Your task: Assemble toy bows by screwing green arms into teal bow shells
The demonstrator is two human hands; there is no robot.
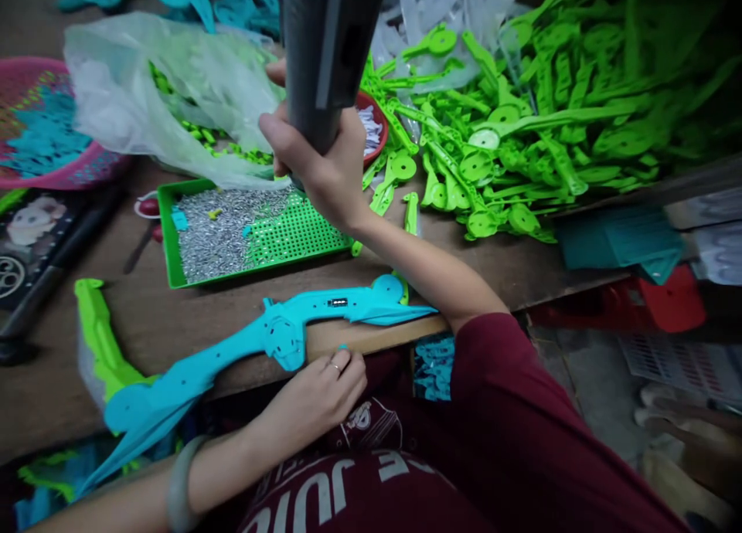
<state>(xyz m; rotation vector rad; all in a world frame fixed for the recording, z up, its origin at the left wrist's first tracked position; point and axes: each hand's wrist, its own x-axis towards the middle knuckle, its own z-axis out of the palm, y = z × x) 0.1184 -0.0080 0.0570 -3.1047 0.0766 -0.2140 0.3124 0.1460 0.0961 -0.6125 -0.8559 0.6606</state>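
My right hand (325, 162) is wrapped round a thick dark-grey electric screwdriver (316, 77), held upright above the green tray; its lower tip is hidden by the hand. My left hand (330, 386), with a ring on one finger, is closed at the table's front edge. A small blue piece (343, 347) shows at its fingertips. Just beyond that hand lies a blue plastic toy bow (232, 351), with a bright green limb (107, 347) at its left end. Behind the bow, the green tray (260, 270) holds many small silver screws (217, 235).
A big heap of green plastic parts (498, 143) fills the right rear. At the left are a pink basket (86, 170) of blue pieces and a clear plastic bag (174, 77) with small green pieces. Below the table's right side sits a red plastic stool (666, 301).
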